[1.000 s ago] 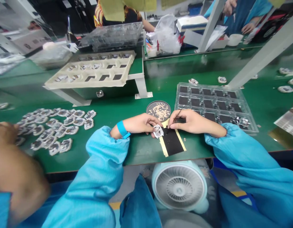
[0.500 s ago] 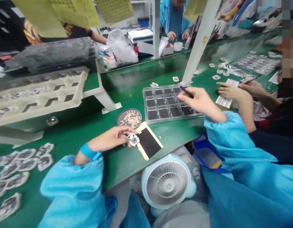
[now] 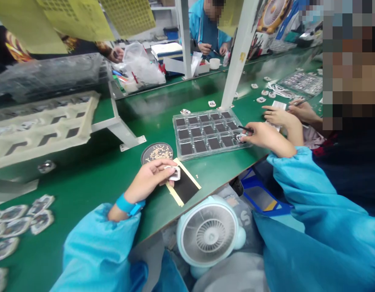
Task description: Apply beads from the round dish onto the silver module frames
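L hand (image 3: 152, 174) pinches small white-rimmed rounded piece (image 3: 176, 173) over black rectangular pad w/ yellow edges (image 3: 185, 185); fingers hide piece's L part. Beyond & to R: clear plastic tray w/ dark square pockets (image 3: 211, 153), long axis approx. L–R. R hand (image 3: 262, 134) is nearer it, at its R end, holding thin black tool (image 3: 245, 129) just by tiny silvery parts (image 3: 238, 138). Tool's tip unclear; can't tell if fingertips touch those parts. Farther R, co-worker's hand (image 3: 280, 117) partly blocked by R hand.
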Demonstrator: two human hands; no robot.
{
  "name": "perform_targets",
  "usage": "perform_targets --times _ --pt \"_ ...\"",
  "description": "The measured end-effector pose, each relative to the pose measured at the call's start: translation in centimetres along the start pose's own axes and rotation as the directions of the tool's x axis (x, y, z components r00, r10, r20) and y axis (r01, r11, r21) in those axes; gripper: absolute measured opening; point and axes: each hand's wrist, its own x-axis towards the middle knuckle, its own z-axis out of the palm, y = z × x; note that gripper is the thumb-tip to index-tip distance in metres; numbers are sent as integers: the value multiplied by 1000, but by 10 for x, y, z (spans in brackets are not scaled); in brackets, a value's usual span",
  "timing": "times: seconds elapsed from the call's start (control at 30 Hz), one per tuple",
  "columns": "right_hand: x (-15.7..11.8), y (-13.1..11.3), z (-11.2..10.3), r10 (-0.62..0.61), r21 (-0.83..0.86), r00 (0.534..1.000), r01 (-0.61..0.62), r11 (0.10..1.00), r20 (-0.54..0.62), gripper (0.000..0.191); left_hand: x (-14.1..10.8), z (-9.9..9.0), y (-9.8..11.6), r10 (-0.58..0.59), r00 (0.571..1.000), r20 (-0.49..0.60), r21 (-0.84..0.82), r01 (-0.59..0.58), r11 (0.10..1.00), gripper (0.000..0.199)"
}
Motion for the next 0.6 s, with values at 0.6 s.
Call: perform_targets --times 0.6 --pt "59 -139 -1 -458 358 865 370 857 203 39 10 -7 -10 19 969 -248 -158 -60 986 40"
